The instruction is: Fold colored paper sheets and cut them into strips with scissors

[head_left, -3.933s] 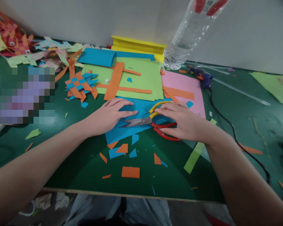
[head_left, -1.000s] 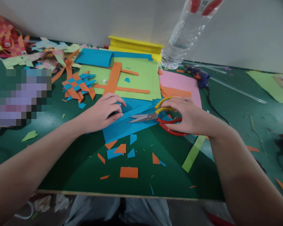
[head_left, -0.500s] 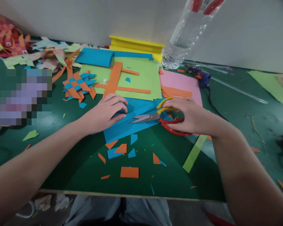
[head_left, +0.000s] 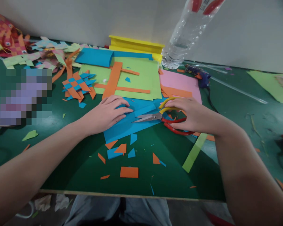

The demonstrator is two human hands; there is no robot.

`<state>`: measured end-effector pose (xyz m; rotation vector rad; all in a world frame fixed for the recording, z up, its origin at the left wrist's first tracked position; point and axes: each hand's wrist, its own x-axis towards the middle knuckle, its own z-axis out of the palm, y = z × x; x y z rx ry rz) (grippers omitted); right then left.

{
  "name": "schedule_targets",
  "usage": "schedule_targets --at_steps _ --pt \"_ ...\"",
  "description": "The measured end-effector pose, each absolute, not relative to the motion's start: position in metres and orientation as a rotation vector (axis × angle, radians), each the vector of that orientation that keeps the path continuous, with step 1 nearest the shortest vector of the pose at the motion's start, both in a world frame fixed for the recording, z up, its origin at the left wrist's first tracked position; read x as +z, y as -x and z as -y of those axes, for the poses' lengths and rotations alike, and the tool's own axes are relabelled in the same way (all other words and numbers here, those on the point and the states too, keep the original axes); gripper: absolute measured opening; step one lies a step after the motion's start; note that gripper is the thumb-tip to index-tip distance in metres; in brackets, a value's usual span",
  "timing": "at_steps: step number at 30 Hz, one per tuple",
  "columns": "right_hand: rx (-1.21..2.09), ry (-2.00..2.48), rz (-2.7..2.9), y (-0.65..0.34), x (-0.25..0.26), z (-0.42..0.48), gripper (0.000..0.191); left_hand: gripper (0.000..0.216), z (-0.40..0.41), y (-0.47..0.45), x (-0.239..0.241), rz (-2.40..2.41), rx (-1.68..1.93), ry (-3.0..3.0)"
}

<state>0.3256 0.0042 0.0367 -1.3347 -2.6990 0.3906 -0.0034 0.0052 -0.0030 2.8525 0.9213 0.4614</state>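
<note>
Scissors (head_left: 153,116) with one yellow and one red handle are in my right hand (head_left: 190,114), its fingers and thumb in the handle loops. Their blades point left and stand slightly apart over folded blue paper (head_left: 124,130). My left hand (head_left: 108,113) rests on the left part of this paper, fingers stretched to the right over it and the thumb side low. Its fingertips are a short way from the blade tips, and it partly hides the paper. Orange strips (head_left: 113,80) lie on light green sheets (head_left: 141,70) just beyond.
A woven orange and blue paper piece (head_left: 76,86) lies left of the sheets. At the back stand a water bottle (head_left: 179,44) and folded yellow paper (head_left: 136,44). A glue gun (head_left: 202,77) is at right. Orange scraps (head_left: 129,172) lie near the front edge.
My right hand and the scissors have shifted slightly right. The fingers of my left hand have stretched further right over the blue paper.
</note>
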Motion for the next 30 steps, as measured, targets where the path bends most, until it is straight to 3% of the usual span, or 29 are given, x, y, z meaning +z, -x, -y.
schedule_targets --at_steps 30 --pt "0.386 1.268 2.697 -0.3215 0.0348 -0.0019 0.046 0.04 -0.0058 0.0024 -0.0054 -0.896 0.409 -2.852"
